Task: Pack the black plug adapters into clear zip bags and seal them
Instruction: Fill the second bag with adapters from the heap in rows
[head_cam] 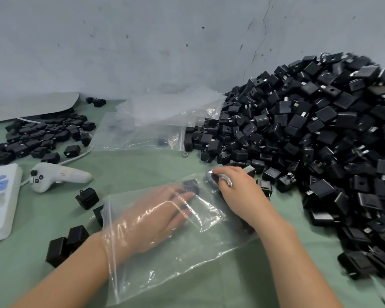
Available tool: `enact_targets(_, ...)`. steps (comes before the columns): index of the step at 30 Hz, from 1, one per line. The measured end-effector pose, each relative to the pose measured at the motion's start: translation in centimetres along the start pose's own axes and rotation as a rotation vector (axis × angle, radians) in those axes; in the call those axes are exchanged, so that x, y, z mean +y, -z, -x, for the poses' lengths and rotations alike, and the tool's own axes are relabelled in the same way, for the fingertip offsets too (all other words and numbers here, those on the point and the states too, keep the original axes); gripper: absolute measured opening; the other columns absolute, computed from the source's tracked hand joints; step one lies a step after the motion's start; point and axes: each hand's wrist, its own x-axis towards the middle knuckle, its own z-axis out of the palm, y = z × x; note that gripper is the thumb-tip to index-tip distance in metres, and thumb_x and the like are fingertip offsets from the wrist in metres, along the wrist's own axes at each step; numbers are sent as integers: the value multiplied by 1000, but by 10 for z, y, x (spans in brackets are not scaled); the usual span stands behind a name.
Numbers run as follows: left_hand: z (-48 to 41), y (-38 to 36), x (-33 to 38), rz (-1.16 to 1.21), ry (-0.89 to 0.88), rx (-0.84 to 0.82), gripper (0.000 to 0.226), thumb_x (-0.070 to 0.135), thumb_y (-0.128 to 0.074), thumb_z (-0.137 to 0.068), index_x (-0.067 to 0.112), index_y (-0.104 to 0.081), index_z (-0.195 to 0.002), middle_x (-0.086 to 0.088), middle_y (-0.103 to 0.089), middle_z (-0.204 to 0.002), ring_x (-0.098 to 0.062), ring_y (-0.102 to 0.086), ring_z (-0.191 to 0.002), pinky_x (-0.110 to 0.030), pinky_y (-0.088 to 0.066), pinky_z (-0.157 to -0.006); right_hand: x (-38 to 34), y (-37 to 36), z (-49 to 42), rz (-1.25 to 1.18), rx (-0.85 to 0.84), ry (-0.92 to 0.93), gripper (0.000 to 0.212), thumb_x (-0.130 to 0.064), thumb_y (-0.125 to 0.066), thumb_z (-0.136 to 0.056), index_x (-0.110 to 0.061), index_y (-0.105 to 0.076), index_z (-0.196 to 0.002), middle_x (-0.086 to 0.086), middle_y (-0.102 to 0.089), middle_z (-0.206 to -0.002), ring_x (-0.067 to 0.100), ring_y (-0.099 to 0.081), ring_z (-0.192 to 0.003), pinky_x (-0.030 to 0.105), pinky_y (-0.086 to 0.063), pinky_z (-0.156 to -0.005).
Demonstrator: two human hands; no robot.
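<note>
Filling step in hand: the left hand, fingers near straight and gripping nothing, lies inside the clear plastic zip bag on the green bench, fingertips touching 1 black square plug adapter at the bag's closed far end. The right hand, fingers curled, pinches that far end from outside; whether it also grips an adapter through the film cannot be told. Judged next: withdraw the left hand, load more from the large heap of black plug adapters alongside, then press the zip strip shut.
</note>
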Motion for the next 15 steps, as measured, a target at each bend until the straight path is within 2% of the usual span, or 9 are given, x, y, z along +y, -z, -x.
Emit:
enact_targets(3, -23, -12, 0, 5, 147, -160, 54, 47, -31, -105, 30, -26, -156, 1, -21, -164, -14, -25, -147, -29, -19, -120, 0, -1, 0, -8, 0, -8, 35, -27, -41, -102, -44, -59, -125, -17, -44, -142, 7, -50, -108, 30, -41, -79)
enact_targets(5, -32, -14, 1, -90, 98, -156, 57, 51, -26, -105, 27, -24, -156, 2, -21, -163, -8, -24, -143, -22, -11, -118, 0, -2, 0, -2, 0, -12, 35, -27, -40, -101, -45, -59, -125, -17, -44, -143, 9, -50, -115, 31, -40, -81)
enact_targets(7, -33, -14, 0, -252, 21, -121, 70, 59, -8, -99, 23, -33, -153, -1, -32, -159, -13, -36, -139, -27, -21, -117, 0, -2, 0, 3, 0, -13, 36, -28, -40, -101, -45, -58, -127, -16, -43, -145, 12, -50, -122, 31, -39, -85)
enact_targets(9, -31, -10, 5, -340, -24, -40, 64, 53, -14, -96, 23, -56, -133, 1, -55, -140, -15, -58, -116, -27, -38, -104, 0, -1, 0, 15, -8, -11, 37, -28, -40, -101, -44, -58, -130, -14, -40, -149, 13, -47, -128, 32, -40, -90)
enact_targets(10, -31, -11, 6, -348, -33, 6, 58, 51, -19, -97, 24, -59, -129, 3, -58, -136, -15, -58, -110, -24, -38, -99, 0, 0, 1, 23, -11, -8, 37, -28, -40, -101, -44, -58, -131, -13, -38, -152, 13, -45, -132, 33, -41, -94)
enact_targets(13, -32, -11, 4, -245, 4, -143, 60, 53, -17, -102, 28, -36, -152, 4, -30, -160, -18, -37, -138, -33, -27, -116, -1, 3, 3, 27, -18, 20, 36, -29, -41, -102, -45, -59, -129, -13, -30, -158, 14, -34, -142, 37, -37, -108)
enact_targets(15, -20, -5, -1, -175, -25, -81, 50, 46, -28, -105, 29, -40, -151, 10, -24, -163, -10, -30, -144, -30, -21, -121, -5, 5, 5, 20, -35, 68, 34, -31, -41, -103, -46, -62, -125, -14, -30, -159, 14, -29, -145, 39, -31, -114)
